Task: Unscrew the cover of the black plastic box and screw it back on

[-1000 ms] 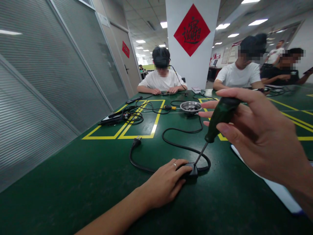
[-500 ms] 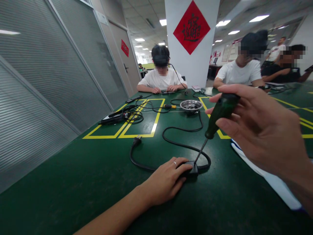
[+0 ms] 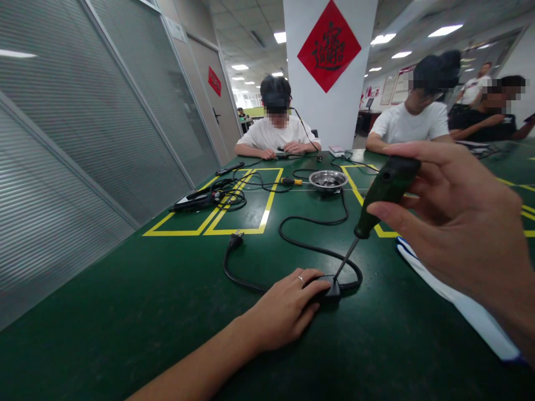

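Observation:
My right hand (image 3: pixel 455 223) grips the dark green handle of a screwdriver (image 3: pixel 382 197) between thumb and fingers. Its thin metal shaft slants down and left, and the tip meets the top of a small black box (image 3: pixel 333 288). With fingers curled over that box, my left hand (image 3: pixel 288 306) presses it against the green table; a ring sits on one finger. A black power cord (image 3: pixel 288 240) runs from the box's area, and a two-prong plug (image 3: pixel 236 240) lies to the left. Most of the box is hidden under my left hand.
A metal bowl (image 3: pixel 328 179) with small parts stands farther back, a yellow-and-black screwdriver (image 3: pixel 291 182) beside it. Tangled black cables (image 3: pixel 228 197) lie at left. White-and-blue cloth (image 3: pixel 460 303) is at right. One person (image 3: pixel 278 133) sits opposite, another (image 3: pixel 412 120) at right.
The screwdriver handle and my right hand have shifted slightly right, and the handle appears turned. Its tip stays on the black box under my left hand.

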The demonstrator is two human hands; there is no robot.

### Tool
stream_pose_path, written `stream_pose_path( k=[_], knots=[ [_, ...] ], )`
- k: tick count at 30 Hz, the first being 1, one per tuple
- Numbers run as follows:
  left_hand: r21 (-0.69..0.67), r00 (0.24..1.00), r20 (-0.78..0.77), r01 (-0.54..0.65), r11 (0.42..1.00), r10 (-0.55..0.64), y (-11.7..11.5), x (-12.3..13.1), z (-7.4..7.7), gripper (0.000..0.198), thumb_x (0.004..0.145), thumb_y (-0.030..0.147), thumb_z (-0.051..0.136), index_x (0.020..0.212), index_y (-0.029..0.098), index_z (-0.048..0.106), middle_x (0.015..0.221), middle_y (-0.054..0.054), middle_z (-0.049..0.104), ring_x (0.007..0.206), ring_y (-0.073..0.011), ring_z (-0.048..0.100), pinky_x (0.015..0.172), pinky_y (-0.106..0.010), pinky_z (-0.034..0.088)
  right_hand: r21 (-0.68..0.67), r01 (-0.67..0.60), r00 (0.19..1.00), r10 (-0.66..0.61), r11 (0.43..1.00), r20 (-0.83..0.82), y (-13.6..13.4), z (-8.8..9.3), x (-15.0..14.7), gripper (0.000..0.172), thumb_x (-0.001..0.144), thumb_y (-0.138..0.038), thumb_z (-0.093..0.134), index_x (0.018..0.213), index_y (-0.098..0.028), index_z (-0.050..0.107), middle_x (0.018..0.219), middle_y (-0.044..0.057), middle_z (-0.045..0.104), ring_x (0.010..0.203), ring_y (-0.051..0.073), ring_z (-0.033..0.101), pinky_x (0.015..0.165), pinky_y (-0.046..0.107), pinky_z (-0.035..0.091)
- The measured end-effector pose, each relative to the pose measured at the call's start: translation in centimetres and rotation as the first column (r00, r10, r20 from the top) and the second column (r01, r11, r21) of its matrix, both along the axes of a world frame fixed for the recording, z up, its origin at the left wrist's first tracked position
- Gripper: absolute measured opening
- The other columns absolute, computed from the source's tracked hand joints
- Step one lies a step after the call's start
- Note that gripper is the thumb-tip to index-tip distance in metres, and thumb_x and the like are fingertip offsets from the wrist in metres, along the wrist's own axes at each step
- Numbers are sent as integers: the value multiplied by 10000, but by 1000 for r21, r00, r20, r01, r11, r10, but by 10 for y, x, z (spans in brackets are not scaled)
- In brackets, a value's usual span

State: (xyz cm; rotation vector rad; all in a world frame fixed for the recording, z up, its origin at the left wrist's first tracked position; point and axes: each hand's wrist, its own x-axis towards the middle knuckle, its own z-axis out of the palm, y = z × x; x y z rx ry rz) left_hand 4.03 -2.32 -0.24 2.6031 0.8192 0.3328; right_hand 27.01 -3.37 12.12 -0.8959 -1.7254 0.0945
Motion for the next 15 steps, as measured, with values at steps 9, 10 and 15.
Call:
stream_pose_path(
  k=[9,10,15],
  knots=[
    [-24,1000,19,-4,1000,5,2,-3,3,420,919,201,518,1322,257,413,1348,-67,453,1183,-246,460,1034,-426,381,9,46,997,-46,999,54,-6,-6,-8,572,788,-185,607,1335,-225,444,1287,29,570,1009,178,642,869,296,579],
    [-34,1000,28,-11,999,12,3,-4,3,406,922,217,525,1312,254,421,1325,-66,472,1168,-243,469,1027,-421,385,31,63,997,-64,998,42,-6,-5,-9,576,772,-189,632,1321,-215,462,1284,34,571,1001,179,641,864,295,582],
    [-91,992,70,-98,991,105,9,-12,1,433,863,286,646,1251,237,459,1150,-59,566,1049,-237,519,936,-395,434,103,126,991,-128,987,22,-1,-6,-9,603,685,-249,749,1243,-197,526,1181,36,607,878,166,654,823,309,602]
  ],
)
